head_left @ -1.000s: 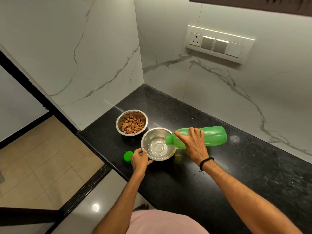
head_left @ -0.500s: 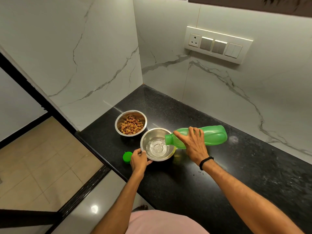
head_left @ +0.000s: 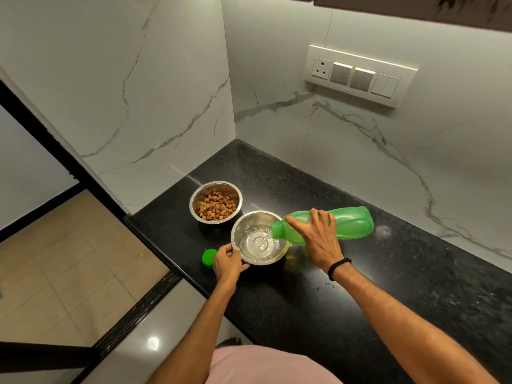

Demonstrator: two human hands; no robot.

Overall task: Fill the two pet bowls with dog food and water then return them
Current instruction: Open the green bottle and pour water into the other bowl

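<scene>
Countertop (head_left: 360, 314): kibble bowl (head_left: 215, 201) behind-left of water bowl (head_left: 259, 237) | cap (head_left: 208, 256) left of water bowl | bottle (head_left: 343, 227) tilted over its right rim

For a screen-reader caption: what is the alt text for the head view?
A right hand tips a green bottle, pouring water into a steel bowl steadied by the left hand on a black counter. Beside it: kibble bowl, green cap.
</scene>
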